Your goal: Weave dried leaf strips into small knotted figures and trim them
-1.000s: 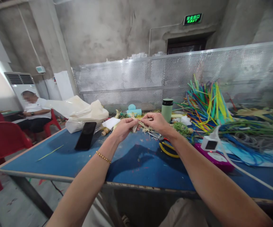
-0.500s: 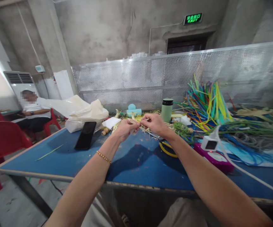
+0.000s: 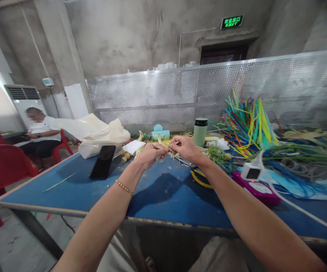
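Over the blue table, my left hand and my right hand meet, both pinched on a small bundle of pale straw strips. The fingers of each hand are closed on the strips, and loose ends stick out between them. A bead bracelet sits on my left wrist. Yellow-handled pliers lie on the table just below my right wrist.
A black phone lies left of my hands, with cream plastic bags behind it. A green flask, coloured strips and a purple device with a white cable crowd the right. A seated person and red chairs are at the left.
My hands have drawn closer together and dropped slightly; the strip ends now stick up between the fingers. Since half a second ago almost nothing has moved.
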`<state>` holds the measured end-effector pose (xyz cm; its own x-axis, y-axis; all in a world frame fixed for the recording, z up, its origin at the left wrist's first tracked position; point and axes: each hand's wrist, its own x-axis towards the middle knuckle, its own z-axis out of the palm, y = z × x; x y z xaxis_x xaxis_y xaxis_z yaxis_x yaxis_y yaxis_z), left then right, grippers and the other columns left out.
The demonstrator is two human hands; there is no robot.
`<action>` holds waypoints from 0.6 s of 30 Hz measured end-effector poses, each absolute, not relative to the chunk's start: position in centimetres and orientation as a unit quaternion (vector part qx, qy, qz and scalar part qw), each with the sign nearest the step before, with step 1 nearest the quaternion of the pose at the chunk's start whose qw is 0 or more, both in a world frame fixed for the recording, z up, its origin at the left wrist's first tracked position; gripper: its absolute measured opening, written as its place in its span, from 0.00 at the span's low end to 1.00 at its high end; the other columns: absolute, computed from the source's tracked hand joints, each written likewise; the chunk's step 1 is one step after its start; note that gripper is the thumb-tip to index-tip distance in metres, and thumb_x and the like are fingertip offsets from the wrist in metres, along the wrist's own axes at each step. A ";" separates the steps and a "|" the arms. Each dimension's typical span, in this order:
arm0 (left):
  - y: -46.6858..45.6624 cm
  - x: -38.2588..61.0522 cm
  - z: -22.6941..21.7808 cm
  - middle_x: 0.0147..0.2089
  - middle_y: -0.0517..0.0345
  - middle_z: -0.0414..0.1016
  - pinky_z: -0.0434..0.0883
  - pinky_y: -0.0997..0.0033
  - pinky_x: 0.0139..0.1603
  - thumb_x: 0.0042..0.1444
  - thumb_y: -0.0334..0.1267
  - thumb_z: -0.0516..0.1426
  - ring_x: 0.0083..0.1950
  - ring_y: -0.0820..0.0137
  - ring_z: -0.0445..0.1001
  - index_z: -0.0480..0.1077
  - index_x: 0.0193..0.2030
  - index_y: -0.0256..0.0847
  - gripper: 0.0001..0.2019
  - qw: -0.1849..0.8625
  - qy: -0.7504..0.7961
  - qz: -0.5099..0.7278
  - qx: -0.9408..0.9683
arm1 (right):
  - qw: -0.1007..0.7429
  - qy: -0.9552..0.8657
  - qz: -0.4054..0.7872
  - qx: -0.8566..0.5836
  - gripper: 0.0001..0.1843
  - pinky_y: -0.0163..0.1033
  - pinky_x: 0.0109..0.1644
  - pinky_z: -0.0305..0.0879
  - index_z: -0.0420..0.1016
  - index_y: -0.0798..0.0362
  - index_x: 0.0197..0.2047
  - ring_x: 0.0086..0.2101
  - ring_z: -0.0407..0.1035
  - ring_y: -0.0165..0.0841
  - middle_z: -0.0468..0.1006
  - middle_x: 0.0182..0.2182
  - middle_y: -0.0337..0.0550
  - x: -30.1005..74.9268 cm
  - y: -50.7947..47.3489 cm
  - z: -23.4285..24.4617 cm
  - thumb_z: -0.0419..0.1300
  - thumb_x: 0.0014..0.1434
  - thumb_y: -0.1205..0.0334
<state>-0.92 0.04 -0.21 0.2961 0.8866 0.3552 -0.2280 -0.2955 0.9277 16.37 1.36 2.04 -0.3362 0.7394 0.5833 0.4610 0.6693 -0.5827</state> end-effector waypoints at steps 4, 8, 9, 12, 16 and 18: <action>-0.1 -1.0 -0.1 0.24 0.55 0.70 0.60 0.71 0.28 0.44 0.30 0.66 0.25 0.77 0.65 0.73 0.24 0.29 0.07 0.528 0.282 0.513 0.615 | 0.438 -0.801 0.157 -0.377 0.07 0.34 0.27 0.61 0.75 0.56 0.29 0.22 0.70 0.31 0.75 0.19 0.40 16.4 1.3 2.2 0.60 0.53 0.61; -0.2 -1.0 -0.1 0.23 0.55 0.70 0.60 0.72 0.27 0.45 0.32 0.66 0.24 0.77 0.65 0.72 0.22 0.30 0.09 0.527 0.285 0.508 0.618 | 0.440 -0.799 0.156 -0.378 0.07 0.34 0.27 0.60 0.75 0.56 0.28 0.22 0.69 0.30 0.75 0.19 0.39 16.6 1.2 2.3 0.60 0.53 0.60; -0.1 -0.9 -0.2 0.23 0.55 0.70 0.60 0.72 0.27 0.45 0.33 0.66 0.24 0.77 0.65 0.72 0.22 0.30 0.09 0.530 0.285 0.508 0.616 | 0.441 -0.799 0.160 -0.376 0.08 0.34 0.27 0.60 0.75 0.56 0.28 0.22 0.68 0.30 0.74 0.19 0.39 16.6 1.2 2.3 0.61 0.53 0.60; 0.0 -0.8 -0.4 0.23 0.54 0.71 0.62 0.72 0.27 0.45 0.37 0.67 0.24 0.75 0.67 0.72 0.23 0.30 0.12 0.550 0.275 0.508 0.603 | 0.458 -0.792 0.200 -0.352 0.11 0.34 0.27 0.59 0.74 0.56 0.26 0.22 0.66 0.29 0.73 0.19 0.38 16.6 1.3 2.3 0.62 0.52 0.56; 0.2 -0.9 -0.5 0.26 0.53 0.73 0.65 0.72 0.30 0.45 0.38 0.68 0.27 0.73 0.70 0.73 0.28 0.30 0.13 0.586 0.248 0.519 0.571 | 0.509 -0.733 0.311 -0.325 0.19 0.34 0.28 0.60 0.71 0.55 0.25 0.23 0.64 0.27 0.74 0.22 0.39 16.3 1.1 2.3 0.63 0.52 0.47; 0.2 -1.0 -0.4 0.27 0.54 0.72 0.66 0.72 0.31 0.46 0.38 0.68 0.28 0.74 0.70 0.74 0.29 0.30 0.12 0.592 0.235 0.522 0.567 | 0.517 -0.723 0.330 -0.318 0.20 0.34 0.29 0.60 0.72 0.55 0.25 0.23 0.63 0.27 0.73 0.22 0.39 16.2 1.1 2.3 0.65 0.50 0.45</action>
<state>-0.97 0.24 -0.39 0.3445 0.8848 0.3139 -0.3508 -0.1888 0.9172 16.16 1.05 2.29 -0.2622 0.8010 0.5382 0.1189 0.5803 -0.8057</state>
